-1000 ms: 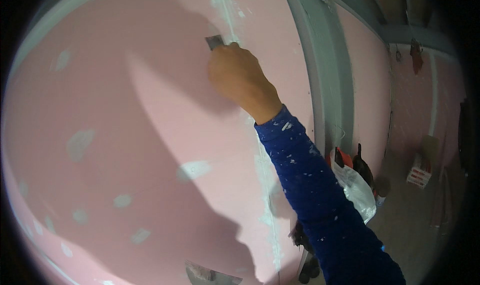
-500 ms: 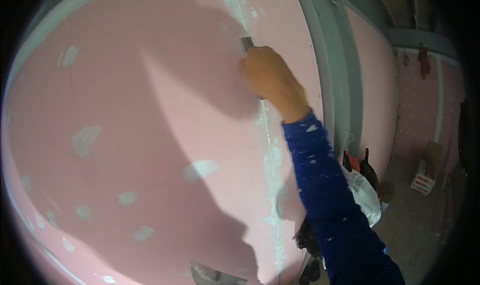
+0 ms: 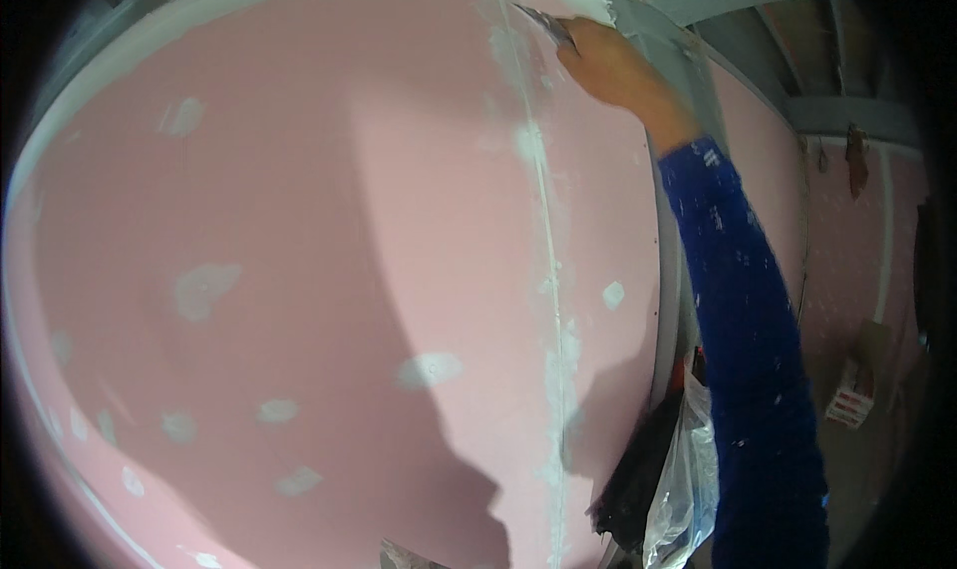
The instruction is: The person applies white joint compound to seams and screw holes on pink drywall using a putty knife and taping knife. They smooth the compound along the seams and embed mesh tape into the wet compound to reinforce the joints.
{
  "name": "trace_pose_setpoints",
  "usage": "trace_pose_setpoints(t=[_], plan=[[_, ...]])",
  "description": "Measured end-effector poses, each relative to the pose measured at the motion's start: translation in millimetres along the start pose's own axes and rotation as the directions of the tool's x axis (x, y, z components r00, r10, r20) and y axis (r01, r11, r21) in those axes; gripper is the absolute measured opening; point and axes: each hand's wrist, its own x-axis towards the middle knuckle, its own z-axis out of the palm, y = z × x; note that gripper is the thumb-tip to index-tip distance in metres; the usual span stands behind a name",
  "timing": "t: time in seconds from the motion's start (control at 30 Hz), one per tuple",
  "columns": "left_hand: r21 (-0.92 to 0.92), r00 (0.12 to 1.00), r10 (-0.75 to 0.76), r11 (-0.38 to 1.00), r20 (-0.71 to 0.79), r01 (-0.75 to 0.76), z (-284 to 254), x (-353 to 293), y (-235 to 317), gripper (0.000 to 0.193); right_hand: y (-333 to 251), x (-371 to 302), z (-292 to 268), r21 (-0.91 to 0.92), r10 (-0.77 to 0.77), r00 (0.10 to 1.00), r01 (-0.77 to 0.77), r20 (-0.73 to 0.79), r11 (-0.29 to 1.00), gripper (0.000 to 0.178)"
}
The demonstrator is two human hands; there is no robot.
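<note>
My right hand (image 3: pixel 608 62), at the end of a blue sleeve spotted with white, is closed around a putty knife (image 3: pixel 546 24). The knife's blade points up and left, close to the top of a filled joint (image 3: pixel 544 205) in the pink plasterboard wall (image 3: pixel 269 200). Whether the blade touches the board I cannot tell. Pale compound lies along the joint in a rough vertical strip. At the lower edge, the corner of a flat plate (image 3: pixel 402 556) carrying some compound pokes into view; what holds it is hidden. My left hand is outside the picture.
Pale filler patches (image 3: pixel 206 290) dot the board. Right of it runs a grey metal post (image 3: pixel 670 300). Below my arm are a clear plastic bag (image 3: pixel 686 479) and a dark bundle (image 3: pixel 638 474). Farther right, a stack of boxes (image 3: pixel 850 399) stands on the floor.
My right hand has moved up and right with the putty knife, whose blade now angles up-left. The view has shifted, and less of the plate shows at the lower edge.
</note>
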Motion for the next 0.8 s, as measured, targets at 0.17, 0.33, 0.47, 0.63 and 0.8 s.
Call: trace_pose_setpoints(t=[0.17, 0.33, 0.47, 0.63, 0.8], plan=[[-0.071, 0.999, 0.002, 0.997, -0.052, -0.005, 1.3, -3.1, -7.3, 0.039, 24.1, 67.8, 38.7, -0.105, -0.170, 0.981, 0.160, -0.089, 0.981, 0.038], [-0.172, 0.998, 0.053, 0.984, 0.019, -0.049, -0.7, -2.5, -19.1, 0.050, 54.1, 102.0, 58.8, -0.163, -0.266, 0.932, 0.231, -0.247, 0.959, 0.039], [-0.144, 0.999, -0.033, 0.989, -0.041, 0.026, -4.9, 1.9, -30.5, 0.053, 62.3, 117.5, 55.6, -0.157, -0.236, 0.951, 0.206, -0.202, 0.966, 0.038], [-0.131, 0.998, 0.018, 0.991, -0.058, -0.026, -10.5, 4.3, -33.4, 0.040, 47.8, 78.4, 46.7, -0.106, -0.215, 0.975, 0.207, -0.065, 0.973, 0.035], [-0.118, 1.000, -0.007, 0.993, -0.030, 0.003, -9.0, 15.1, -24.4, 0.025, 23.1, -28.7, 46.4, 0.039, -0.231, 0.972, 0.230, 0.048, 0.972, 0.043]])
